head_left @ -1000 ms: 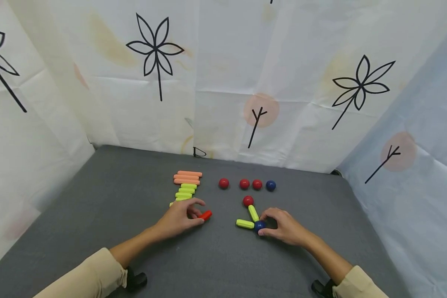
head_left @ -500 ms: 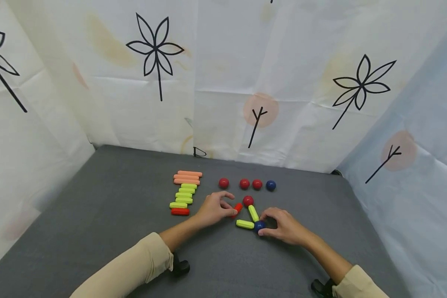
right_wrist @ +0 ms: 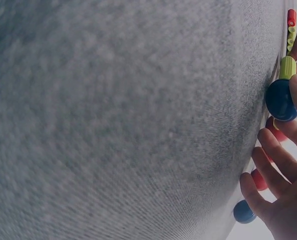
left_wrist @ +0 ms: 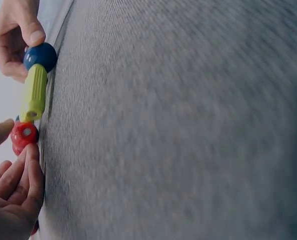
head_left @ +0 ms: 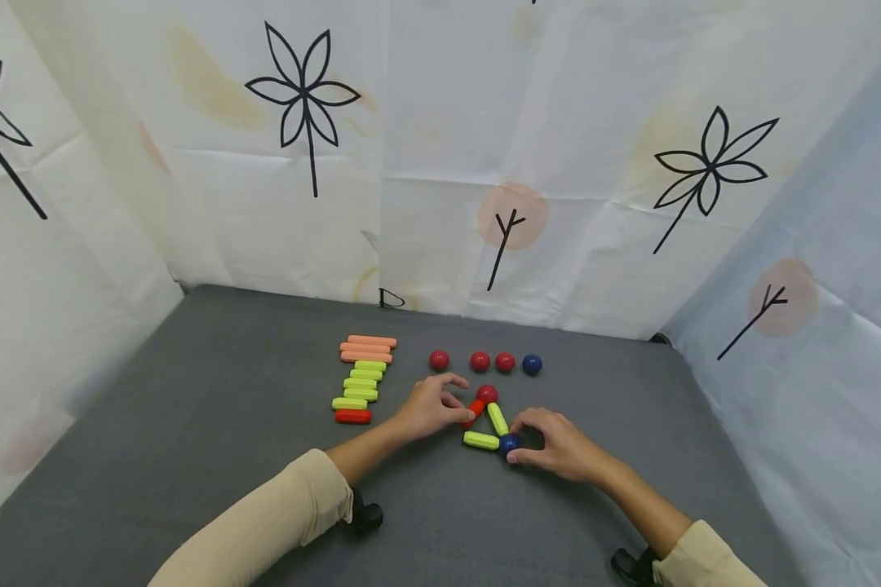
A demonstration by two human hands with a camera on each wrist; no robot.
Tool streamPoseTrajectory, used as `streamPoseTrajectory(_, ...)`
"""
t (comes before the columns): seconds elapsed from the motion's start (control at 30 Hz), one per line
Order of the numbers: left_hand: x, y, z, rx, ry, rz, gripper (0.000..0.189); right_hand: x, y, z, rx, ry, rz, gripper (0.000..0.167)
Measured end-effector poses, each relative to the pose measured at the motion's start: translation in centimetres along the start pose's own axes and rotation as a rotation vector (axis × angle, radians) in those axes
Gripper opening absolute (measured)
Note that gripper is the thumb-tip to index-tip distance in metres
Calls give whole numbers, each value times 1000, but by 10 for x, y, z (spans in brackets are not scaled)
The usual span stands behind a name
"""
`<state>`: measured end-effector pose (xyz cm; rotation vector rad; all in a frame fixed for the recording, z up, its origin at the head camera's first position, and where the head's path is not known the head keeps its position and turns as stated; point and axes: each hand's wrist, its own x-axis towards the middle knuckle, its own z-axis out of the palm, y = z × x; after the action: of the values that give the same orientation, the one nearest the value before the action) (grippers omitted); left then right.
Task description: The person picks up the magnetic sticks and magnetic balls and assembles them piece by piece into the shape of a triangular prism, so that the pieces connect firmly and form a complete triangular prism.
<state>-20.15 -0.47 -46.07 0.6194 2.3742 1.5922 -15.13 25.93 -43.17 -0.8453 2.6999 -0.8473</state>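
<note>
My left hand (head_left: 429, 408) pinches a short red stick (head_left: 475, 412) between thumb and fingers. The stick's far end is right at a red ball (head_left: 488, 395). From that ball a yellow-green stick (head_left: 498, 419) runs down to a blue ball (head_left: 510, 443), and a second yellow-green stick (head_left: 481, 440) points left from the blue ball. My right hand (head_left: 558, 446) holds the blue ball between thumb and index finger. In the left wrist view the red stick (left_wrist: 26, 132) shows end-on in the left fingers. The right wrist view shows the blue ball (right_wrist: 281, 100) at the right thumb.
To the left lies a column of sticks: orange ones (head_left: 367, 349) at the back, several yellow-green ones (head_left: 360, 384), and a red one (head_left: 353, 417) in front. Behind the hands stand three red balls (head_left: 480, 361) and a blue ball (head_left: 532, 364). A printed cloth (head_left: 433, 163) rises behind the grey table (head_left: 213, 408).
My left hand has carried the red stick rightward from beside the stick column to the red ball, bringing its end up against it. My right hand has stayed at the blue ball.
</note>
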Motion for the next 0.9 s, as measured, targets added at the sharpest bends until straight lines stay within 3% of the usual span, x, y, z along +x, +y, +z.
streamPoseTrajectory(0.13, -1, -2, -9, -6, 39, 80, 41, -1, 0, 0, -8, 3, -5, 31)
streamPoseTrajectory(0.27, 5, -6, -20, 106, 187, 187, 38, -2, 1, -1, -10, 4, -4, 31)
streamPoseTrajectory(0.37, 13, -9, -27, 227, 279, 196, 43, -2, 1, -1, -9, 4, -2, 32)
streamPoseTrajectory(0.43, 19, -12, -30, 289, 306, 174, 48, -2, 1, 0, -9, 1, -2, 33)
streamPoseTrajectory(0.57, 28, -17, -34, 295, 284, 115, 58, -1, 1, 1, -4, 4, -3, 33)
streamPoseTrajectory(0.7, 35, -21, -36, 245, 282, 79, 53, -1, 2, 2, -4, 15, -15, 32)
streamPoseTrajectory(0.9, 27, -27, -41, 178, 235, 93, 46, -1, 1, 2, -8, 16, -6, 32)
